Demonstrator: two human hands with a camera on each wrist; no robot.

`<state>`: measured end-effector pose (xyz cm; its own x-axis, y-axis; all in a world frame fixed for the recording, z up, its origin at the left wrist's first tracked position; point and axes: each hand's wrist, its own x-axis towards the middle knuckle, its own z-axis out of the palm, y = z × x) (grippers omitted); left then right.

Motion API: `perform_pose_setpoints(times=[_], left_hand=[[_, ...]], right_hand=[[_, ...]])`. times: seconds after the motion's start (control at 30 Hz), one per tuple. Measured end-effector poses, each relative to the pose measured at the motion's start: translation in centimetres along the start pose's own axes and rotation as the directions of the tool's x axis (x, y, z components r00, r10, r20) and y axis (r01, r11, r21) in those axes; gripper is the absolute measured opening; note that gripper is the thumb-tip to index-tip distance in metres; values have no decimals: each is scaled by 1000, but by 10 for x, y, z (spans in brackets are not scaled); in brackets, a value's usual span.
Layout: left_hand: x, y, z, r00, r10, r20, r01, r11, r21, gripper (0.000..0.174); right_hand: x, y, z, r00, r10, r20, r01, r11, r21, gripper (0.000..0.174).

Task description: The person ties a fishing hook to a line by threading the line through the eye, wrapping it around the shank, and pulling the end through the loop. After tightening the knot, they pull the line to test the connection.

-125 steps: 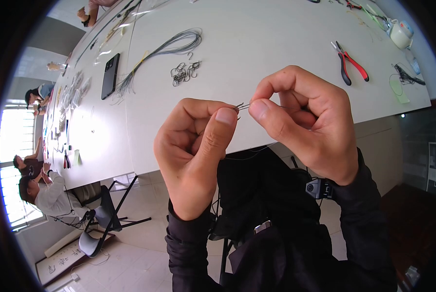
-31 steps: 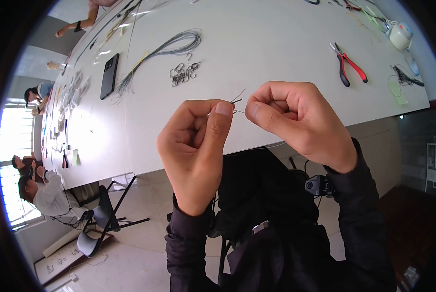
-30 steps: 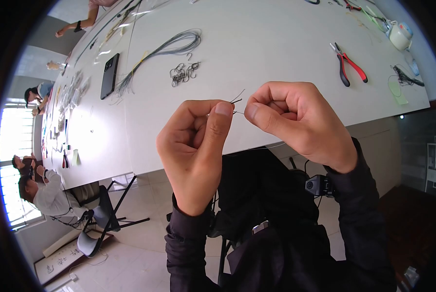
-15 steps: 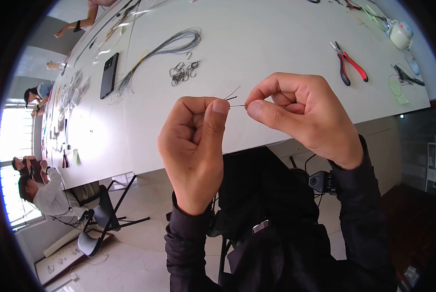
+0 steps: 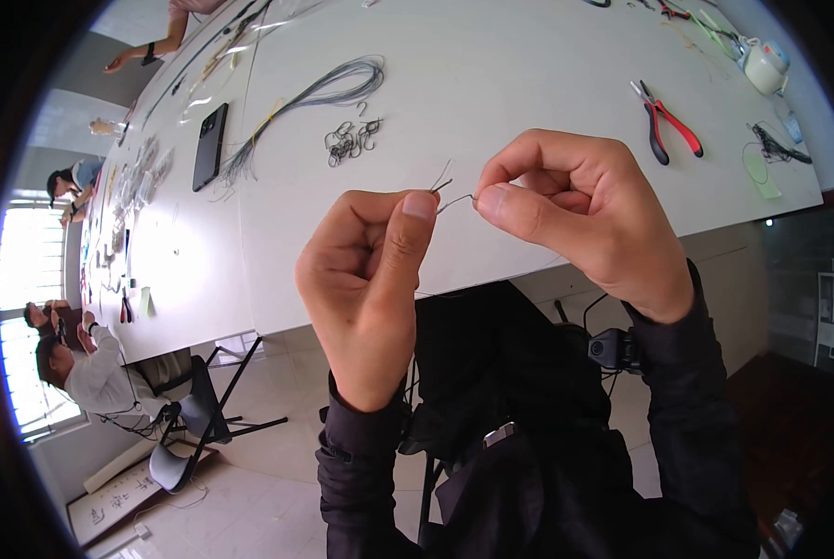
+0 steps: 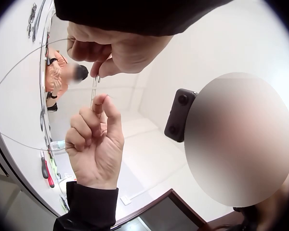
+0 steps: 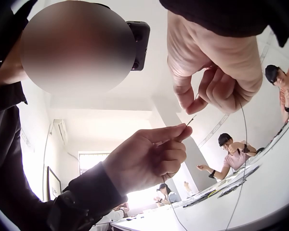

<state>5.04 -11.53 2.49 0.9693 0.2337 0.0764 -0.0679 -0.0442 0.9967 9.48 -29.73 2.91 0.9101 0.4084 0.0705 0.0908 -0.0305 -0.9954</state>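
Note:
In the head view my left hand (image 5: pixel 366 293) pinches a small dark piece (image 5: pixel 444 184) between thumb and forefinger; its shape is mostly hidden. A thin line end sticks up beside it. My right hand (image 5: pixel 589 224) pinches a thin line (image 5: pixel 455 199) that bends across the small gap between the hands. In the left wrist view, thin strands (image 6: pixel 94 89) span from my left hand (image 6: pixel 123 50) to my right hand (image 6: pixel 96 144). The right wrist view shows the dark tip (image 7: pixel 191 120) at my left fingertips; long line hangs from both hands.
On the white table (image 5: pixel 529 74) are a pile of hooks (image 5: pixel 350 142), a coil of grey line (image 5: pixel 342 82), a black phone (image 5: pixel 211 146) and red-black pliers (image 5: pixel 667 123). Black tangled line (image 5: pixel 779 146) lies far right. Other people sit along the table.
Half a second ago the line between my hands ran nearly straight; now it bends upward. My right hand has shifted slightly up since a second ago. The end beside my left thumb stands more upright.

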Motion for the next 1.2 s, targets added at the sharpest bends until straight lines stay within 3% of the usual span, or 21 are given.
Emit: perform_pose_setpoints(times=[0.17,0.37,0.7,0.97,1.2], left_hand=[[1,-4,2,1000,11,6,-11,1000,-19,20],[0,-5,2,999,15,31,-15,1000,4,20],[2,2,4,997,-76,6,76,997,-23,18],[1,5,4,997,-73,10,73,997,-23,18],[2,0,1,998,-60,-9,60,998,-32,18]], right_hand=[[1,-8,2,995,91,30,-95,977,190,20],[6,10,4,997,-9,78,-5,985,173,25],[7,-2,-11,940,211,267,-279,927,250,23],[8,-1,-1,988,83,130,-104,981,165,21],[3,7,4,994,-7,-110,13,998,56,21]])
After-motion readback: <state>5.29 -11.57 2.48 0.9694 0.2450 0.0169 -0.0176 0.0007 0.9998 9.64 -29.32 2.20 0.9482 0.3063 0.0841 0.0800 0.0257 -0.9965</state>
